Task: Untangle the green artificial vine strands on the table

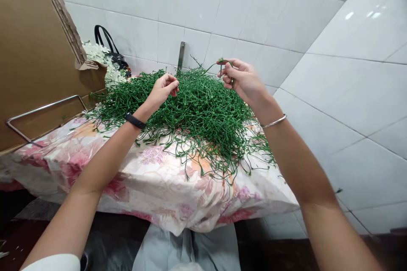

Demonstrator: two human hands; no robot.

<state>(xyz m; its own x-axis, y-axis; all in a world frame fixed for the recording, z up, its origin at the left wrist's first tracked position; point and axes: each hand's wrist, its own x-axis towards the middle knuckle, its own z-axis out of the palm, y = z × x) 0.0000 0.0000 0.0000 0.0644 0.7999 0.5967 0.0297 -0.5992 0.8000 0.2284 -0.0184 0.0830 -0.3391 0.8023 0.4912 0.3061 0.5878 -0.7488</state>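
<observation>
- brown cardboard box (34, 51) stands at the far left.
- left hand (163, 89), fingers curled together, touches the green stems (197, 114) piled on the flowery tabletop (152, 182).
- right hand (241, 79) pinches one stem, lifted up.

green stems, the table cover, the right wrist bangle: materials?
Green stems: likely plastic; uniform colour, wiry, slightly glossy. Table cover: printed floral fabric; it drapes and creases. Bangle: probably metal; thin, silver, shiny. Right hand pinches a few stems.

One heap of green stems (197, 110); one cardboard box (34, 46); one black bag (112, 53); two hands.
</observation>
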